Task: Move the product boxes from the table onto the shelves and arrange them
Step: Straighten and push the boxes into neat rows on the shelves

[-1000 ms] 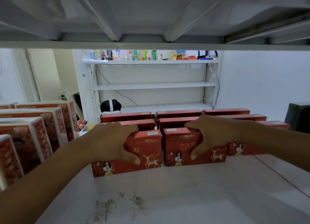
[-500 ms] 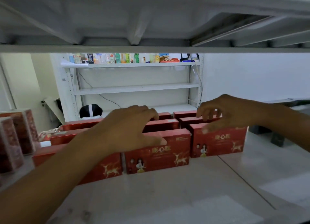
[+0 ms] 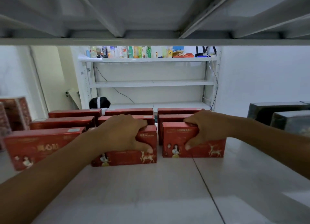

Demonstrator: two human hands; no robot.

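Several red product boxes with a gold deer stand in three columns on the white shelf (image 3: 151, 190). My left hand (image 3: 124, 135) grips the front middle box (image 3: 130, 158), fingers over its top edge and thumb on its face. My right hand (image 3: 206, 128) grips the front right box (image 3: 201, 150) the same way. A third front box (image 3: 35, 146) stands free at the left. More red boxes (image 3: 67, 122) line up behind them.
Patterned red-brown boxes (image 3: 15, 114) stand at the far left. Dark boxes (image 3: 281, 116) sit at the right edge. The underside of the shelf above (image 3: 151, 14) hangs low overhead. Behind is another white rack (image 3: 151, 83) with bottles (image 3: 120, 52) on top.
Both hands came down from hovering over the boxes and now grip the middle and right front boxes. The view swung back to the left, centring the rows.
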